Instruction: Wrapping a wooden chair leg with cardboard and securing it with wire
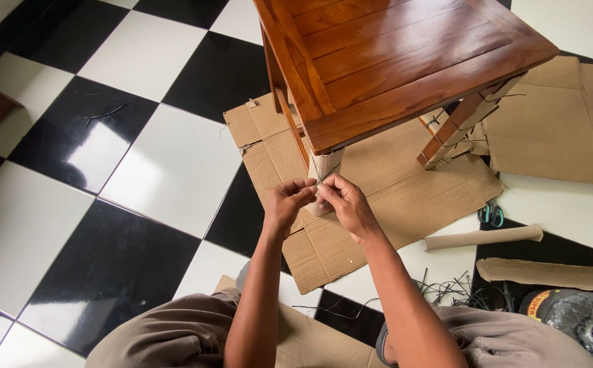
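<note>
- Left hand pinched shut on thin string, thumb and forefinger pressed together just at 9 o'clock of the wrapped leg.
- Right hand likewise closed on the other end of the same string, at 3 o'clock of the left, fingertips nearly meeting; probably held this close to pull a knot tight against the wrap.
- Pale paper wrap around the front chair leg, with string crossing it in a V, seemingly to keep the padding from slipping.
- Wooden chair standing at 12 o'clock of the hands, seat slats glossy brown; rear leg at 2 o'clock already bound in the same way.
- Flattened cardboard under the chair, apparently to spare the legs and the checkered floor.
- Scissors lying at 3 o'clock, within reach; rolled cardboard strip just below them, another strip at 4 o'clock.
- Loose string scraps scattered near the right knee.
</note>
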